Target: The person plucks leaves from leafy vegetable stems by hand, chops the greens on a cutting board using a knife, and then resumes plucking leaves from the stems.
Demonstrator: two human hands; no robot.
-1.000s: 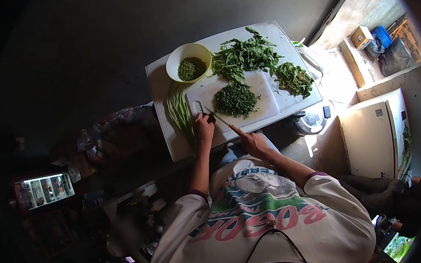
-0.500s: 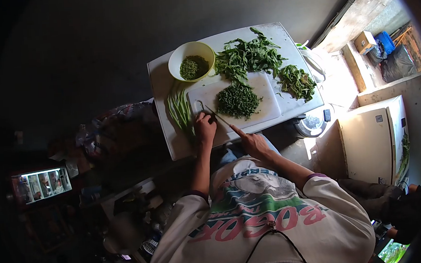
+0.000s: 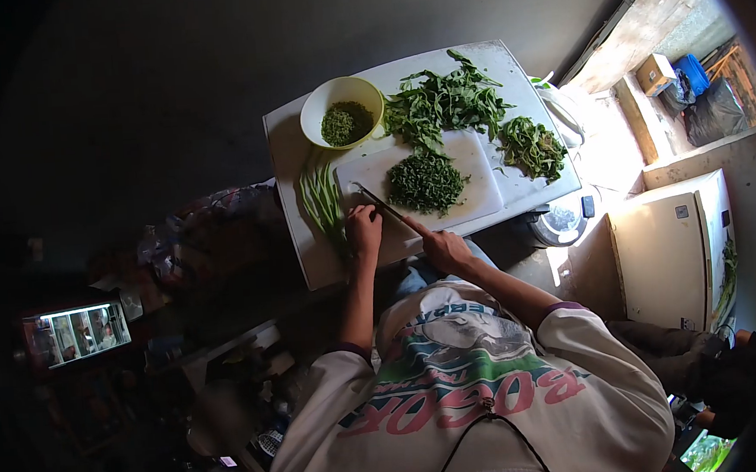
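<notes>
My right hand [image 3: 448, 251] grips a knife [image 3: 382, 203], its blade pointing to the upper left over the white cutting board [image 3: 486, 186]. My left hand [image 3: 364, 230] rests with curled fingers at the board's lower left corner, close to the blade. Whatever lies under those fingers is too small to make out. Beside it, left of the board, long slender green pods or stalks [image 3: 320, 201] lie in a bunch. A mound of finely chopped greens [image 3: 427, 184] sits on the board, right of the knife.
A pale yellow-green bowl [image 3: 309, 123] holding chopped greens stands on the white table [image 3: 290, 142]. Loose leafy stems [image 3: 452, 102] lie behind the board, and a smaller heap of leaves [image 3: 533, 149] lies right of it. A white fridge-like cabinet [image 3: 661, 258] stands at right.
My right hand and the knife have shifted slightly left and up. My left hand has moved a little left. The chopped mound looks the same.
</notes>
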